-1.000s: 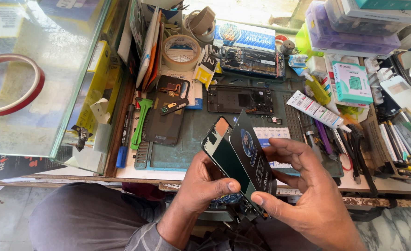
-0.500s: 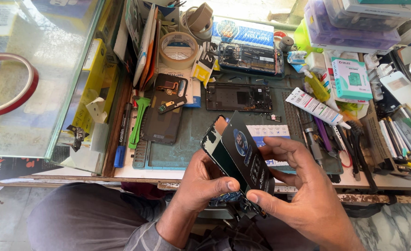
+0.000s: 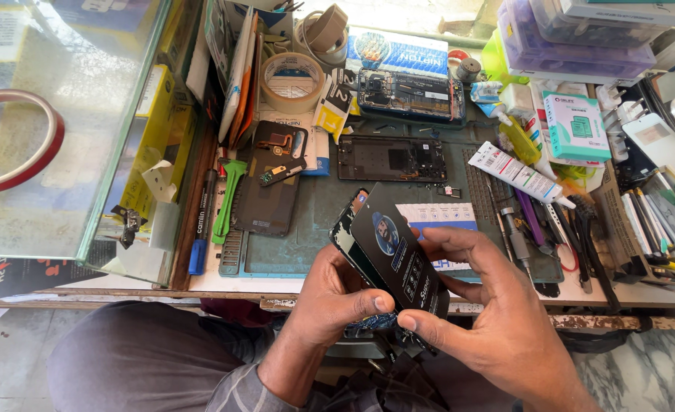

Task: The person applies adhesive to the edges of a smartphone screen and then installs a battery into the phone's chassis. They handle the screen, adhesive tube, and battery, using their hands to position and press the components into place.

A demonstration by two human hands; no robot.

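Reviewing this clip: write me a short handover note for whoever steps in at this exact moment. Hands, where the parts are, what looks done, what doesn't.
Left hand: grips the lower edge of a phone held over the lap, thumb on the flat black packet laid on it.
Right hand: pinches the packet's bottom corner, fingers wrapped behind it.
On the green mat: a dark back cover, a bare phone frame, and an opened phone further back. Tape roll at the far edge; glue tube and tools to the right.
Done: phones lie disassembled.
Left: the packet looks unopened; nothing is reassembled.
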